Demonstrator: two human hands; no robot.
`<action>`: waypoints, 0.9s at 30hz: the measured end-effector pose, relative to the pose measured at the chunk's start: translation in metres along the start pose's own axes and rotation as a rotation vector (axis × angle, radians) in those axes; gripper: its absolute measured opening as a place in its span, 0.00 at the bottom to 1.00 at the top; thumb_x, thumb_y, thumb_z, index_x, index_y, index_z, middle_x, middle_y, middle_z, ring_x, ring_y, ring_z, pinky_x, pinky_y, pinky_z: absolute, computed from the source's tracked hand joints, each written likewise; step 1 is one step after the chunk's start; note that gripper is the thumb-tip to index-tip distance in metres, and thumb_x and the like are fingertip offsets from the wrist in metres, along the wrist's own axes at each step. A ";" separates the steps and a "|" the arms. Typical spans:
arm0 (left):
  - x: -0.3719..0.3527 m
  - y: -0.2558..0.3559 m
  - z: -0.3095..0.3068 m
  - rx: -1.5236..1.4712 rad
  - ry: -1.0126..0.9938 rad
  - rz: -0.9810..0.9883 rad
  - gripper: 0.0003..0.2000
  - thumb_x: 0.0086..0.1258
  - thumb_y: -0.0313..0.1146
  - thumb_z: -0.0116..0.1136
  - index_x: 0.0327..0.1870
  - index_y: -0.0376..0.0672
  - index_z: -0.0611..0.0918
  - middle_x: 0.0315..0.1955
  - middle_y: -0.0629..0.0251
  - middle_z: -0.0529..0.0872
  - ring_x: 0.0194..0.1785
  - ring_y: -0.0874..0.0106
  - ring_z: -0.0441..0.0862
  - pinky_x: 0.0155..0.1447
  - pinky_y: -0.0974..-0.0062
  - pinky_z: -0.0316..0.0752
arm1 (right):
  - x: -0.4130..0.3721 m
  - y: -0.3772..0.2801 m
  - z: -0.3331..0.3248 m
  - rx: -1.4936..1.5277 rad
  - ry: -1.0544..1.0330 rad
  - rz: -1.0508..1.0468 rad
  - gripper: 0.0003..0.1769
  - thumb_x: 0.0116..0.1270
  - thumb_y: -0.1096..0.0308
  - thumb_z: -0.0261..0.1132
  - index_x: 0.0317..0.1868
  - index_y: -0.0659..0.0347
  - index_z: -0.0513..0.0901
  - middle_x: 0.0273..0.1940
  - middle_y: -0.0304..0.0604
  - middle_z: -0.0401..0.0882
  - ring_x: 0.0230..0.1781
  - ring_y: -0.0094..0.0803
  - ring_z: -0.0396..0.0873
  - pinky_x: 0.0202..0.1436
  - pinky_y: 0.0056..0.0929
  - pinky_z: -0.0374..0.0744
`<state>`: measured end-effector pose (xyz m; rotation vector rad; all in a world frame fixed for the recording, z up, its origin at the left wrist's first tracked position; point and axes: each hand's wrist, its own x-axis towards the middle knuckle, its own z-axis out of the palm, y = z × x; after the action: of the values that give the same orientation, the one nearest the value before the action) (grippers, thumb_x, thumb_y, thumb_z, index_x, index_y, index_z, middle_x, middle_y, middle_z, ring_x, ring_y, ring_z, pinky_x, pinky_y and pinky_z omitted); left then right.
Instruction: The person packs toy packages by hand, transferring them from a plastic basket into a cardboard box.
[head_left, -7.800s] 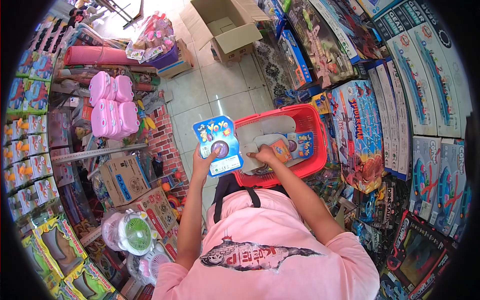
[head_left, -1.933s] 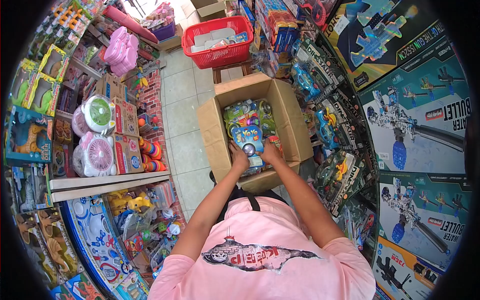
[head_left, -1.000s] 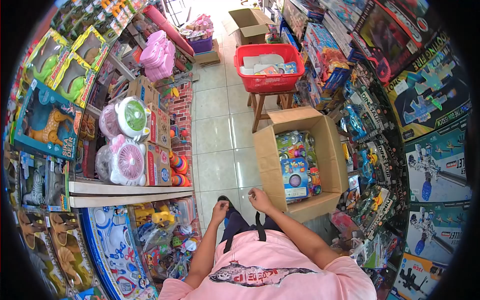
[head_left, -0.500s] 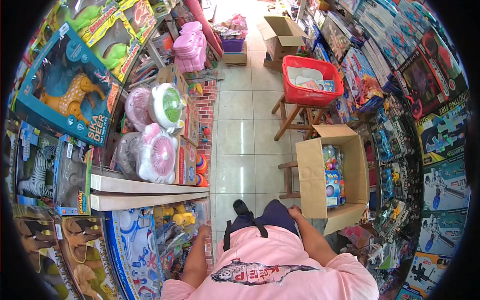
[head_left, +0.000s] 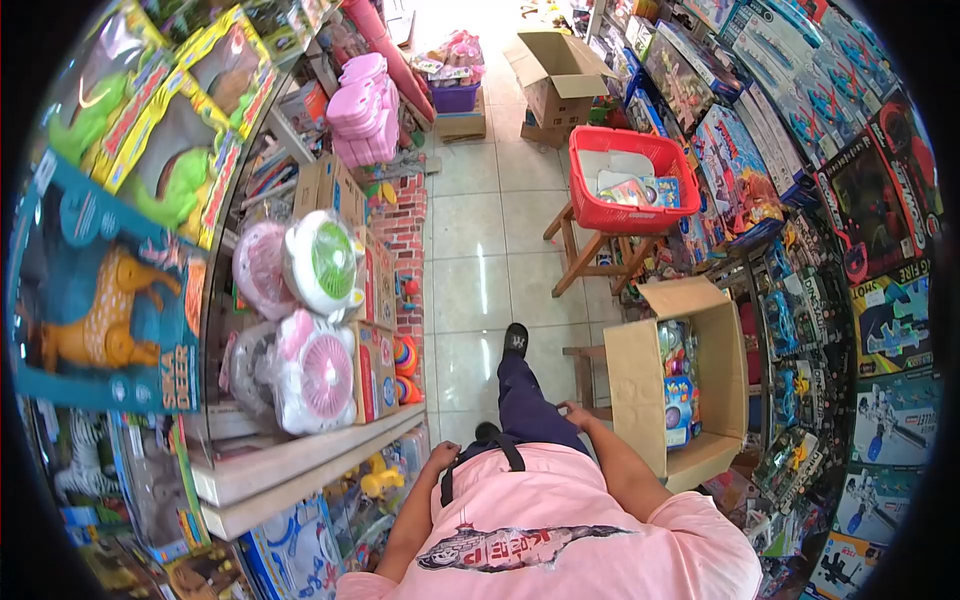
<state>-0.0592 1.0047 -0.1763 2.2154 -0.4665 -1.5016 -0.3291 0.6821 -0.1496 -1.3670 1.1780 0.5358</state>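
Both hands are out of the cardboard box (head_left: 640,385) now. Your right hand (head_left: 576,412) is empty, fingers loosely curled, down against your thigh just beside the box's left wall. Your left hand (head_left: 440,458) is empty too, loosely closed at your hip, farther left of the box.

The blue yo-yo pack (head_left: 680,398) you were pressing in with both hands two seconds ago lies inside the box on top of the other packed toys, with nothing touching it. By the look of it, that one is set down and let go.

You've straightened up and turned, and your dark shoe (head_left: 515,340) is out on the tiles left of the box. Beyond the box, the red basket (head_left: 625,215) sits on its wooden stool (head_left: 578,262), cards and another blue pack inside.
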 end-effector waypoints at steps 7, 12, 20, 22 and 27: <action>0.062 0.068 -0.100 0.177 -0.080 -0.151 0.20 0.71 0.48 0.55 0.46 0.38 0.84 0.34 0.60 0.89 0.36 0.66 0.87 0.40 0.67 0.80 | 0.106 -0.102 -0.086 -0.459 -0.139 0.111 0.20 0.61 0.58 0.63 0.53 0.53 0.83 0.36 0.42 0.87 0.33 0.36 0.86 0.32 0.41 0.84; 0.138 0.143 -0.141 -0.257 0.057 -0.217 0.12 0.72 0.41 0.54 0.38 0.41 0.82 0.29 0.64 0.84 0.25 0.68 0.82 0.29 0.70 0.75 | 0.153 -0.178 -0.168 -0.133 0.216 -0.131 0.15 0.62 0.63 0.61 0.45 0.61 0.84 0.31 0.47 0.86 0.24 0.33 0.84 0.27 0.35 0.81; 0.273 0.226 -0.178 0.117 0.135 0.110 0.15 0.69 0.42 0.61 0.42 0.37 0.82 0.30 0.62 0.84 0.30 0.67 0.83 0.36 0.68 0.79 | 0.150 -0.200 -0.230 0.418 0.295 0.016 0.15 0.66 0.64 0.61 0.49 0.62 0.80 0.34 0.46 0.84 0.23 0.33 0.83 0.20 0.31 0.75; 0.269 0.285 -0.189 0.057 0.080 0.087 0.15 0.69 0.41 0.61 0.44 0.36 0.82 0.32 0.61 0.85 0.31 0.67 0.83 0.37 0.69 0.79 | 0.148 -0.190 -0.234 0.535 0.247 0.125 0.16 0.68 0.63 0.61 0.52 0.61 0.77 0.37 0.46 0.84 0.22 0.33 0.82 0.18 0.30 0.73; 0.350 0.372 -0.214 -0.147 -0.095 0.122 0.16 0.70 0.40 0.62 0.46 0.34 0.81 0.33 0.59 0.85 0.31 0.69 0.83 0.38 0.71 0.80 | 0.159 -0.165 -0.248 0.826 0.345 0.198 0.15 0.69 0.62 0.60 0.53 0.60 0.77 0.38 0.45 0.84 0.23 0.32 0.82 0.18 0.29 0.72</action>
<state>0.2511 0.5464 -0.1901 1.9750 -0.4945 -1.5299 -0.2057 0.3679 -0.1620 -0.6379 1.5856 -0.0832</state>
